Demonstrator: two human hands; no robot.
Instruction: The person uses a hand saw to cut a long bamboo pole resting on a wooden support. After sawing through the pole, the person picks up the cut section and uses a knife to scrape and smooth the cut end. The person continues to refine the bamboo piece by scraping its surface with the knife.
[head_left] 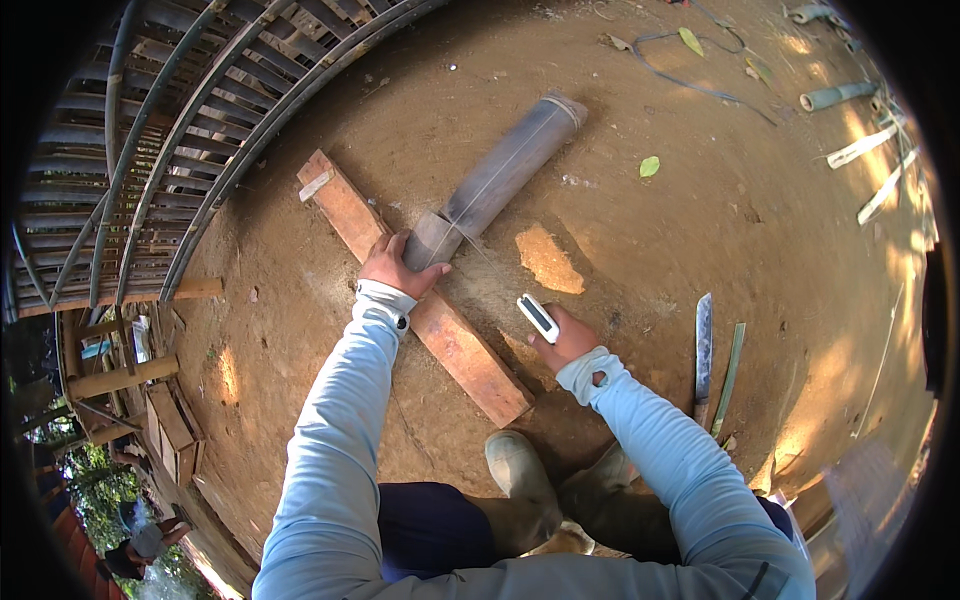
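Note:
A dark grey-brown bamboo pole lies slantwise, its near end resting across a reddish wooden beam. My left hand is closed over that near end, thumb on the right side, pressing it against the beam. Just beyond my fingers, a narrow notch crosses the bamboo. My right hand is wrapped round the white handle of what looks like a handsaw. Its dark-inset handle faces up, and a thin line, seemingly the blade seen edge-on, runs from it toward the notch.
A machete and a green bamboo strip lie on the dirt right of my boots. Slatted bamboo fencing curves along the left. Cut bamboo pieces and a thin cord lie at the far right. Another person is at lower left.

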